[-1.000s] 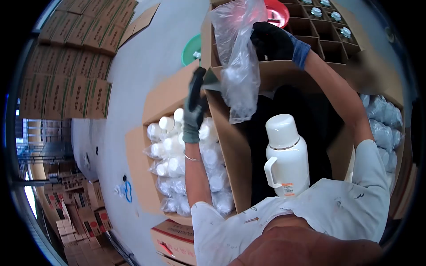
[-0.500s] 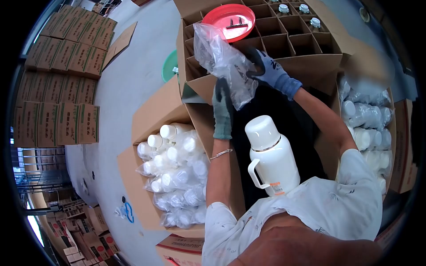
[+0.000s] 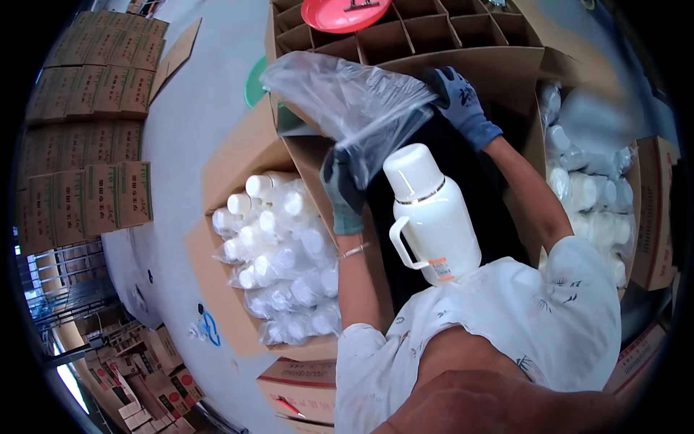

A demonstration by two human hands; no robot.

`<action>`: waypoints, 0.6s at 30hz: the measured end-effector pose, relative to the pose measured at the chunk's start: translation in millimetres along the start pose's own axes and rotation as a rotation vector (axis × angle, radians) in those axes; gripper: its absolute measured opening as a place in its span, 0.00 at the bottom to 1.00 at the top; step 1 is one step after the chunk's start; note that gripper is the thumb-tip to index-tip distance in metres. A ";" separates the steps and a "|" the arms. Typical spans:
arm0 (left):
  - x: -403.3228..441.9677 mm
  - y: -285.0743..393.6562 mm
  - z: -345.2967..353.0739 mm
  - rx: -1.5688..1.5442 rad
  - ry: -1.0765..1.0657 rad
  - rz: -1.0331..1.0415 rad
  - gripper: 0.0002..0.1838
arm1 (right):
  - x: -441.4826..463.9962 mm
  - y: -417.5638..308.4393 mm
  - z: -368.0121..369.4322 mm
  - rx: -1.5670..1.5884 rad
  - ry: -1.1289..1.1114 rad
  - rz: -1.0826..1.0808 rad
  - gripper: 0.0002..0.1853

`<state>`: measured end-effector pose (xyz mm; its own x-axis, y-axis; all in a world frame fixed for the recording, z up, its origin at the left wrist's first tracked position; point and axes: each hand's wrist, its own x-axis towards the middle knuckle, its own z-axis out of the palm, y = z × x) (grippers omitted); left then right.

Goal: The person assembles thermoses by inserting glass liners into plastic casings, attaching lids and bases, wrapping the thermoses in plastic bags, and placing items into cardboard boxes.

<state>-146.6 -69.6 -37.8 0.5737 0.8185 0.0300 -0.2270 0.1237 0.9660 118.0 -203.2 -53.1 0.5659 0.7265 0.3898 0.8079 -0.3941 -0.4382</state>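
A clear plastic bag (image 3: pixel 361 94) is stretched between my two gloved hands, above my lap. My left hand (image 3: pixel 343 181), in a grey-green glove, is closed on the bag's near edge. The bag's far right edge is gripped by my right hand (image 3: pixel 463 103), in a blue-grey glove with dark fingers. A white thermos jug (image 3: pixel 439 224) with a domed lid, a side handle and an orange label rests on my lap, leaning towards my body. Neither hand touches it.
Ahead stands a divided carton (image 3: pixel 434 32) with a red basin (image 3: pixel 340 16) on it. To the left, an open box holds bagged white bottles (image 3: pixel 289 253); more bagged bottles (image 3: pixel 589 202) lie at right. Stacked cartons (image 3: pixel 94 94) stand far left. A green basin (image 3: pixel 254 83) sits behind.
The bag was bunched up between my hands and is now spread wider. My hands have moved apart, the left one lower and leftward. The camera view has shifted a little.
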 end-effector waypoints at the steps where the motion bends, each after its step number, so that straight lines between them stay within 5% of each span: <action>1: -19.4 -16.5 -18.4 0.009 -0.015 -0.073 0.16 | -12.9 -2.1 -11.1 0.018 0.007 -0.020 0.31; 5: -103.5 11.5 -31.9 0.335 -0.106 -0.218 0.18 | -97.8 -9.6 -46.1 0.139 0.050 -0.246 0.28; 8: -151.9 41.3 -16.9 0.390 -0.096 0.108 0.15 | -159.4 -19.8 -73.1 0.238 -0.187 -0.503 0.28; 12: -192.0 64.9 -41.1 0.050 -0.301 -0.466 0.17 | -207.2 -17.1 -99.7 0.259 -0.327 -0.601 0.22; 13: -196.4 74.3 -43.6 0.213 -0.476 -0.702 0.17 | -217.6 -13.4 -103.7 0.268 -0.385 -0.644 0.20; 15: -205.2 55.2 -59.1 0.384 -0.974 -0.718 0.19 | -234.3 -13.4 -119.5 0.273 -0.591 -0.759 0.15; 18: -189.2 69.5 -86.6 0.226 -0.507 -0.802 0.24 | -240.4 -8.2 -129.6 0.311 -0.664 -0.743 0.13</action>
<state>-339.0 -167.3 1.4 0.7747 0.1932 -0.6021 0.5047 0.3848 0.7728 -3.4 -447.6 -38.2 -0.3371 0.9270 0.1643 0.7841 0.3730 -0.4960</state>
